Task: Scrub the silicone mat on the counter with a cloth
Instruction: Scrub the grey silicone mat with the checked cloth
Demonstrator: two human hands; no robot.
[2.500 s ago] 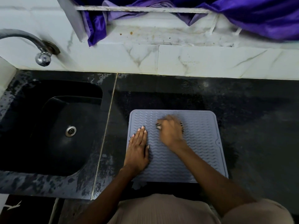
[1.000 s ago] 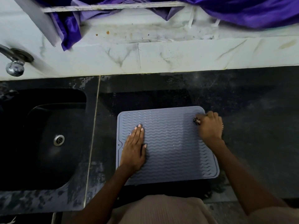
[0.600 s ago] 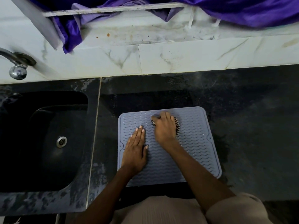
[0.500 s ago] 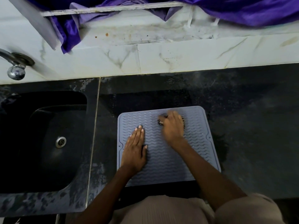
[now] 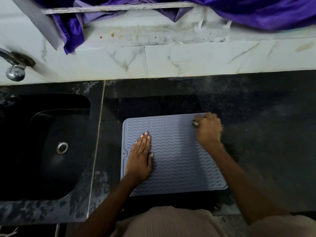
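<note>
Silicone mat flat on dark surface beside sink. Left hand flat, pinning mat. Right hand grip closed on cloth, now swept from centre to far-right corner; scrubbing mid-pass, near half apparently left.

The silicone mat looks matt grey-blue, its face ribbed with raised wavy lines, and it lies on a dark speckled stone desk with a dull, smeared finish. Behind the mat, the wall tiles are pale veined marble, stained, the purple cloth above them satin-glossy. Left of the mat, the tap is shiny chrome metal.
</note>
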